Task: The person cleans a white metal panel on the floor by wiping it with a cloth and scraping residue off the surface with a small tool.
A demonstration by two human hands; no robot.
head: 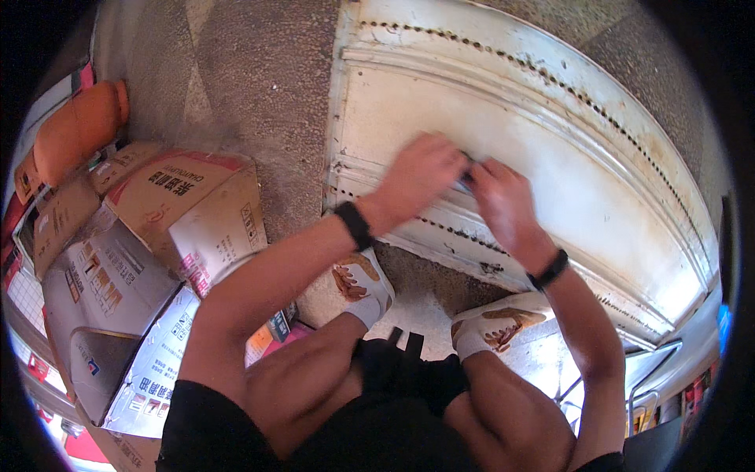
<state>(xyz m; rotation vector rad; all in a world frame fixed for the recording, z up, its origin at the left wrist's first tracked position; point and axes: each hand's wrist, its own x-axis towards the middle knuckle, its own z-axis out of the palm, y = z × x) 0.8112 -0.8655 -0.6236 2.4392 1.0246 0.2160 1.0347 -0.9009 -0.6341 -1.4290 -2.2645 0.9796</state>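
Observation:
Both my hands meet above a large white metal panel (413, 106), which is rust-stained and has rows of small dark holes along its long edges. Between my fingertips is a small dark object (467, 171), too blurred and covered to name. My left hand (422, 177) reaches it from the left, blurred, with fingers curled. From the right, my right hand (504, 197) pinches the same object. A bit of something bluish shows just under the fingers. Each wrist wears a black band.
Stacked cardboard boxes (177, 194) stand at the left, beside an orange rounded object (79, 133). My two white-and-tan shoes are on the floor at the panel's near edge. A metal-tube frame (634, 383) is at the lower right. Speckled stone floor (271, 71) lies beyond the boxes.

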